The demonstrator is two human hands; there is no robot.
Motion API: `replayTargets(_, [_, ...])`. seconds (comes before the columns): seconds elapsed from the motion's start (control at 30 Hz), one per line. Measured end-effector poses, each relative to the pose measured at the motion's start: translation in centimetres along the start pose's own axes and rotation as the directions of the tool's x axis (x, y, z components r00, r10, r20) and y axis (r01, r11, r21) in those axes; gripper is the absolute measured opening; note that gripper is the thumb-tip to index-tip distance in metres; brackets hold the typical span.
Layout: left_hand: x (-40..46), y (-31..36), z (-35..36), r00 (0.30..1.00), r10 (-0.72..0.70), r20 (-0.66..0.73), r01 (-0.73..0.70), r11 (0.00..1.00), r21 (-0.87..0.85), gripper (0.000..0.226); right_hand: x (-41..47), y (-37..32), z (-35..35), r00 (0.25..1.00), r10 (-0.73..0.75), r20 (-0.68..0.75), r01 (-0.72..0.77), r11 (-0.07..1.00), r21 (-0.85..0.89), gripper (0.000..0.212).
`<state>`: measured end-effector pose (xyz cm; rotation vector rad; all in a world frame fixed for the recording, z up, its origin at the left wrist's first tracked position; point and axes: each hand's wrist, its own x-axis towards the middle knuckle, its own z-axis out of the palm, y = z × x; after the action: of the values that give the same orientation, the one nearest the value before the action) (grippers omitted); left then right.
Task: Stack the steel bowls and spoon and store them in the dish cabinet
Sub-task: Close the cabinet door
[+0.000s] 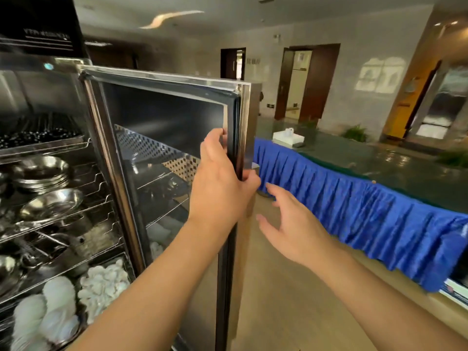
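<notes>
Your forearms enter cut off at the lower edge. Your left hand (pixel 222 183) is clamped on the free edge of the open cabinet door (pixel 162 138), fingers wrapped round its dark seal and partly hidden behind it. Your right hand (pixel 291 224) hovers just right of that edge, fingers spread, palm toward the door, holding nothing. Left of your left hand, past the door glass, the dish cabinet (pixel 45 173) stands open; steel bowls (pixel 43 173) sit stacked on its wire shelves, blurred and cut off at the frame edge. You can't make out a spoon. Beyond your right hand runs a tabletop (pixel 379 158) with a blue skirt (pixel 354 211).
</notes>
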<state>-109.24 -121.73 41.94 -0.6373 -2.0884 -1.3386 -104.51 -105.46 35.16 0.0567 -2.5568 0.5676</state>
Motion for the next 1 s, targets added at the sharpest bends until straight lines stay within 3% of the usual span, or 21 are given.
replayTargets(0.13, [-1.2, 0.1, -1.6, 0.999, -0.007, -0.036, 0.008, 1.0, 0.019, 0.071, 1.7, -0.5, 2.4, 0.999, -0.051, 0.01, 0.051, 0.998, 0.032, 0.088])
replayTargets(0.43, [-4.6, -0.6, -8.4, 0.992, -0.022, -0.124, 0.04, 0.989, 0.142, 0.07, 0.6, -4.5, 6.4, 0.982, -0.164, 0.09, 0.113, 0.901, 0.418, 0.047])
replayTargets(0.7, [-7.9, -0.9, -16.6, 0.979, -0.053, -0.198, 0.1, 0.966, 0.239, 0.046, -1.8, -10.5, 8.3, 0.945, -0.289, 0.151, 0.146, 0.789, 0.596, 0.051])
replayTargets(1.0, [-10.6, -2.6, -25.5, 0.948, -0.034, -0.317, 0.18, 0.878, 0.444, 0.028, -2.8, -18.7, 10.7, 0.878, -0.451, 0.158, 0.234, 0.695, 0.68, 0.054])
